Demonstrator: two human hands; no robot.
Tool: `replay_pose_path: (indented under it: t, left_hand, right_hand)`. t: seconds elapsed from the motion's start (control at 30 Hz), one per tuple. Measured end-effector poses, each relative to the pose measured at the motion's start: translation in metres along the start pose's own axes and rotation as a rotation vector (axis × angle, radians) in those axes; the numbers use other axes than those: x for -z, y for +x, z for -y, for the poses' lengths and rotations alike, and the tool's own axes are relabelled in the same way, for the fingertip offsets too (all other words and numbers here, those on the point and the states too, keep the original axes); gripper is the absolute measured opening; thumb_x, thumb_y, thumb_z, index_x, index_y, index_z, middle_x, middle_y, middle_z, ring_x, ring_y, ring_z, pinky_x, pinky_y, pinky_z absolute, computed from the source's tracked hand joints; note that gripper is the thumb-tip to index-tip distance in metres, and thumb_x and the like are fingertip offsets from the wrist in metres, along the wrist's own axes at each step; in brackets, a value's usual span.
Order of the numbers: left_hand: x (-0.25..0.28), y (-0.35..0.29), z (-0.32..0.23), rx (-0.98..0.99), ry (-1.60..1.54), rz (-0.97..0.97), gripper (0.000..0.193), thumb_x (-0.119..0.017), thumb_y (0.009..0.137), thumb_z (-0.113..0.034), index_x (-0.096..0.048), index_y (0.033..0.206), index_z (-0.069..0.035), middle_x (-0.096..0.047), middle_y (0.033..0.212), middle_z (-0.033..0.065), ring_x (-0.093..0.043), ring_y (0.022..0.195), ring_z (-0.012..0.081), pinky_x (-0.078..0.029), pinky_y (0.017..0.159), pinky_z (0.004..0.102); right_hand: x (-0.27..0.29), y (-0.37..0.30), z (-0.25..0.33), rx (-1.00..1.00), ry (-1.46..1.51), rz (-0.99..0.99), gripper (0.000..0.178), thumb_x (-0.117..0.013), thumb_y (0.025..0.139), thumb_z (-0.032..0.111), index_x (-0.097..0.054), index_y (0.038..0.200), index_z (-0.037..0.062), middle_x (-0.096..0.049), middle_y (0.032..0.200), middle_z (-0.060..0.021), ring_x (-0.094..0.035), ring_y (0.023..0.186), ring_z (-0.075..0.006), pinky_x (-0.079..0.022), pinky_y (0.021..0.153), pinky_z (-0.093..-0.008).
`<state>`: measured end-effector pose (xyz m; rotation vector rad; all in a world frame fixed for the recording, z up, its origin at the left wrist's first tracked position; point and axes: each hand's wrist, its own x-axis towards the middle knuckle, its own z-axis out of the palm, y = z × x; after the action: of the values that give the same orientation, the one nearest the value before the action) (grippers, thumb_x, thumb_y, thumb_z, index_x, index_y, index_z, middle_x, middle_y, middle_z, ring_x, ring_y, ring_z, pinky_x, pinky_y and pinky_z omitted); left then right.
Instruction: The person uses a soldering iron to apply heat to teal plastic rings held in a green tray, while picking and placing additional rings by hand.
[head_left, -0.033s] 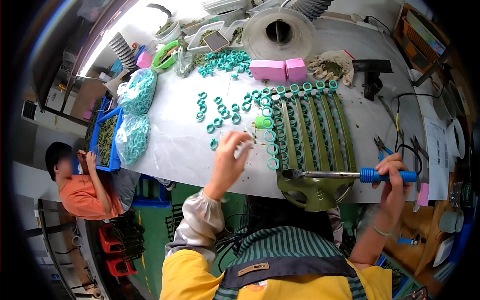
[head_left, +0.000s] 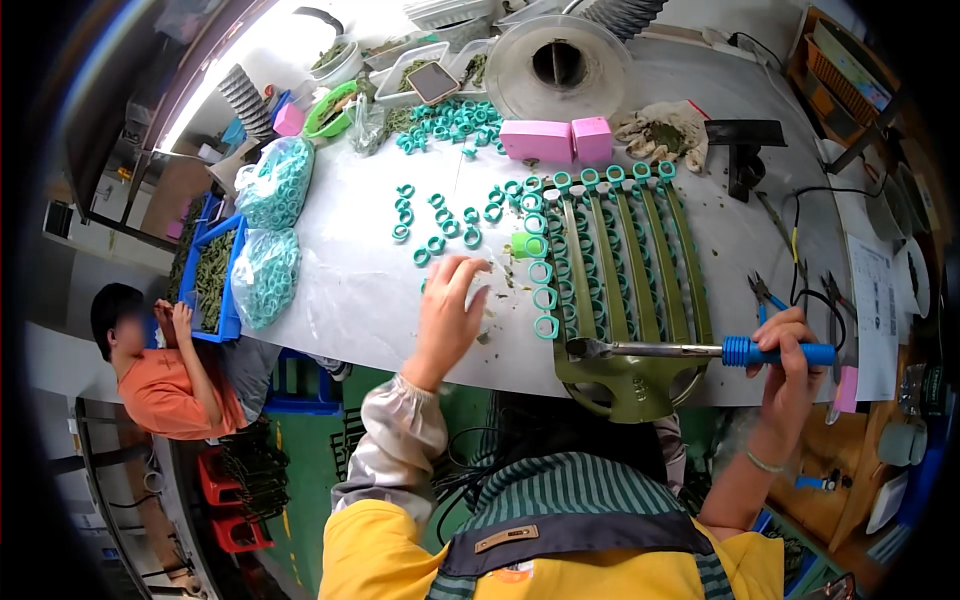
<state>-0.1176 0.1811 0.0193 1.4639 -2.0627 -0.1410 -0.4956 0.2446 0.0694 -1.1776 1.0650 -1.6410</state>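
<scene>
My right hand (head_left: 787,345) is closed around the blue handle of a soldering iron (head_left: 665,350). Its metal shaft reaches left, and the flat tip lies over the near end of a dark green frame (head_left: 640,385) with several long bars. Teal ring-shaped pieces (head_left: 544,327) line the frame's bars and left side. My left hand (head_left: 452,312) hovers over the table left of the frame, fingers curled but apart from the thumb, with nothing seen between them. Beyond it, loose teal rings (head_left: 471,237) lie scattered; one is partly hidden by the fingers. A bright green block (head_left: 522,245) sits beside the frame.
Pink blocks (head_left: 537,141) and a clear round hood (head_left: 520,85) stand at the back. Bags of teal rings (head_left: 268,280) lie left; pliers (head_left: 765,292) and a cable lie right. A co-worker (head_left: 180,370) in orange sits far left beside a blue crate (head_left: 236,262).
My left hand has shifted slightly left, and the thumb stands farther from the fingers. Small dark bits show beneath it. The soldering iron has barely moved.
</scene>
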Motion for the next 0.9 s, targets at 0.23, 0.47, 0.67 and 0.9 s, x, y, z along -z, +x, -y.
replay_pose_path:
  t: [0.23, 0.47, 0.67, 0.9]
  left_hand:
    - [-0.002, -0.004, 0.065, 0.062, 0.022, 0.148, 0.033, -0.055, 0.081, 0.008, -0.067, 0.108, -0.006, -0.062, 0.103, 0.0123, -0.06, 0.096, 0.0304, -0.05, 0.083, 0.0348]
    - [0.027, 0.017, 0.073, 0.84, -1.264, 0.285, 0.041, -0.06, 0.093, -0.005, -0.056, 0.133, -0.001, -0.063, 0.11, 0.0073, -0.062, 0.099, 0.0123, -0.049, 0.091, 0.0244]
    - [0.02, 0.025, 0.072, 0.554, -0.542, 0.219, 0.03, -0.065, 0.092, -0.009, -0.066, 0.121, -0.004, -0.066, 0.098, 0.005, -0.06, 0.081, 0.0063, -0.048, 0.07, 0.0203]
    - [0.0, 0.081, 0.006, 0.157, -0.679, 0.253, 0.03, -0.061, 0.093, 0.0, -0.063, 0.123, 0.0, -0.051, 0.118, 0.0044, -0.059, 0.099, 0.0107, -0.051, 0.081, 0.0237]
  right_hand:
    - [0.002, 0.003, 0.002, 0.03, -0.036, -0.058, 0.02, -0.058, 0.088, 0.016, -0.063, 0.074, 0.0021, -0.058, 0.083, -0.0072, -0.058, 0.074, -0.0124, -0.045, 0.043, -0.0244]
    - [0.001, 0.012, -0.001, 0.013, -0.042, -0.166, 0.02, -0.058, 0.09, 0.015, -0.063, 0.075, 0.003, -0.058, 0.086, -0.0066, -0.057, 0.08, -0.0122, -0.045, 0.048, -0.0242]
    - [-0.009, 0.022, -0.007, 0.012, -0.019, -0.187, 0.02, -0.058, 0.093, 0.015, -0.064, 0.08, 0.0016, -0.06, 0.09, -0.0071, -0.059, 0.082, -0.0139, -0.045, 0.052, -0.0252]
    - [-0.023, 0.045, -0.031, 0.048, 0.0, -0.172, 0.021, -0.058, 0.095, 0.016, -0.066, 0.087, -0.001, -0.063, 0.092, -0.0069, -0.06, 0.067, -0.0148, -0.05, 0.058, -0.0263]
